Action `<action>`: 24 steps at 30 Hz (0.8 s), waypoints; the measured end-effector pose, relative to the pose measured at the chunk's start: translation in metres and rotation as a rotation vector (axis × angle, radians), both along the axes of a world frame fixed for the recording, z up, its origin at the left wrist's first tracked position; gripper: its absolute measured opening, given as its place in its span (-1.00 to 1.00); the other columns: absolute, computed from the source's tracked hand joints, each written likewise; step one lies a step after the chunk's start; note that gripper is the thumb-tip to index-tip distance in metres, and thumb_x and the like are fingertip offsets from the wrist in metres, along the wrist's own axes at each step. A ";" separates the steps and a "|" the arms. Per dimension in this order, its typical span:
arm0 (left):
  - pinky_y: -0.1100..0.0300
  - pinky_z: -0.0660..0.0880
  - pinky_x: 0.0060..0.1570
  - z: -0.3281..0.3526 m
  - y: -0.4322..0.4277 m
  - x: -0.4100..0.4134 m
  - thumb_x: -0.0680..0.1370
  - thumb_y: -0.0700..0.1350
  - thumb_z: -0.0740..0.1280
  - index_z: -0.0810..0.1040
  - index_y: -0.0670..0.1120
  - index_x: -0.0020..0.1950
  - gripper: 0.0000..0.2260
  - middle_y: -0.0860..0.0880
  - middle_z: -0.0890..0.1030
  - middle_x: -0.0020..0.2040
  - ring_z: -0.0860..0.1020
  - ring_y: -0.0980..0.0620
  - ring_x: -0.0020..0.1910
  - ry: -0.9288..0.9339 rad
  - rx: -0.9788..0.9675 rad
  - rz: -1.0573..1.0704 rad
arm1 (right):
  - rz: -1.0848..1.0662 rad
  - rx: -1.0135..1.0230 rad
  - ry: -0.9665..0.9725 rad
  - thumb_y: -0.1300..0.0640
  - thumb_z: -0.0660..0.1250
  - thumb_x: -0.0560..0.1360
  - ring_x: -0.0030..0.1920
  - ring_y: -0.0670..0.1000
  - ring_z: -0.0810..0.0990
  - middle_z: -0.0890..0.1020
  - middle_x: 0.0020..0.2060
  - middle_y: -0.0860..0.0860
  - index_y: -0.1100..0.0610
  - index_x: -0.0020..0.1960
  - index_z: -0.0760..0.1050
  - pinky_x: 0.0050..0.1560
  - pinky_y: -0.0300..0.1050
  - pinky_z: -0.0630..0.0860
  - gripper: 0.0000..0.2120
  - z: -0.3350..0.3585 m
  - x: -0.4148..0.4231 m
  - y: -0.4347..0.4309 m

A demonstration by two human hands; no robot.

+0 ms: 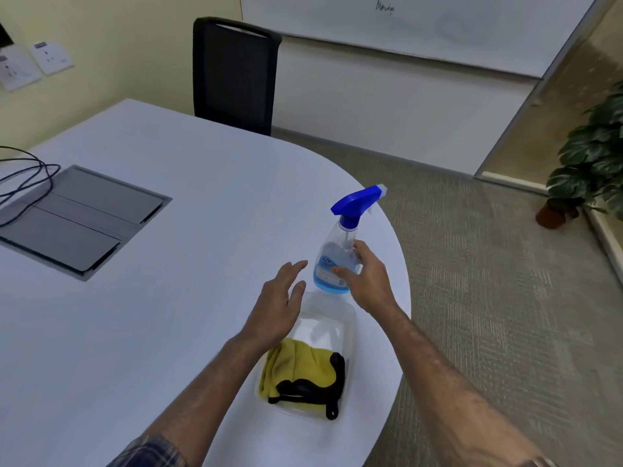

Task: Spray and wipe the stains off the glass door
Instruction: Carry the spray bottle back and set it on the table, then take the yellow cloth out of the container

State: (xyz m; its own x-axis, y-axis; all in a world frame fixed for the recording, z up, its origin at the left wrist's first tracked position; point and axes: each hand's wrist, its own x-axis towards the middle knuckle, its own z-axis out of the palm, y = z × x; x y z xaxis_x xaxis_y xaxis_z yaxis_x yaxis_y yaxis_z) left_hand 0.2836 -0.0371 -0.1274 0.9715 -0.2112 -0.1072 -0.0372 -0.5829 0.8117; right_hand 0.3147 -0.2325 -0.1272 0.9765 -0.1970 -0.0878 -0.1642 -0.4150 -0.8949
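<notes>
A clear spray bottle with a blue trigger head and a little blue liquid stands upright near the round end of the white table. My right hand is wrapped around its lower body, thumb and fingers touching it. Just left of the bottle, my left hand hovers with fingers apart and nothing in it. Below both hands lies a clear plastic tray with a yellow cloth edged in black inside. The glass wall is at the far right.
A black chair stands behind the table. A grey cable hatch with black cables is set in the tabletop at left. A potted plant sits on the carpet at right. A whiteboard hangs on the back wall.
</notes>
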 end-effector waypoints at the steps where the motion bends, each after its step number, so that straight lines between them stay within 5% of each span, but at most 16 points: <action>1: -0.03 0.24 0.61 -0.003 0.002 0.001 0.77 0.01 0.13 0.25 0.16 0.66 -0.57 0.03 0.21 0.71 0.19 -0.02 0.68 0.004 0.026 -0.015 | -0.003 -0.007 0.019 0.16 0.48 0.56 0.25 -0.05 0.49 0.58 0.33 0.01 0.07 0.45 0.42 0.37 -0.01 0.50 -0.50 -0.003 0.002 0.002; 6: 0.09 -0.06 0.65 -0.018 0.009 0.005 0.77 -0.03 0.12 0.14 0.04 0.71 -0.52 0.03 0.10 0.74 -0.05 0.07 0.73 -0.072 0.174 -0.139 | 0.013 -0.039 0.043 0.18 0.48 0.57 0.31 0.04 0.54 0.58 0.37 0.05 0.10 0.45 0.42 0.38 0.02 0.50 -0.51 -0.017 0.008 0.006; 17: -0.02 -0.02 0.63 -0.040 0.037 -0.014 0.68 0.03 0.34 0.55 0.00 0.47 -0.64 -0.07 0.19 0.72 -0.01 -0.04 0.73 -0.135 0.266 -0.149 | 0.051 -0.061 0.069 0.19 0.49 0.56 0.25 0.04 0.54 0.61 0.31 0.08 0.15 0.40 0.45 0.29 0.04 0.54 -0.54 -0.032 0.007 0.002; 24: -0.04 -0.08 0.64 -0.049 0.034 -0.029 0.64 0.26 0.29 0.47 0.00 0.53 -0.46 -0.10 0.03 0.75 -0.12 -0.07 0.73 -0.049 0.562 -0.179 | 0.020 -0.075 0.080 0.17 0.50 0.55 0.27 -0.01 0.50 0.56 0.38 0.06 0.09 0.52 0.37 0.36 0.03 0.51 -0.41 -0.034 -0.006 0.003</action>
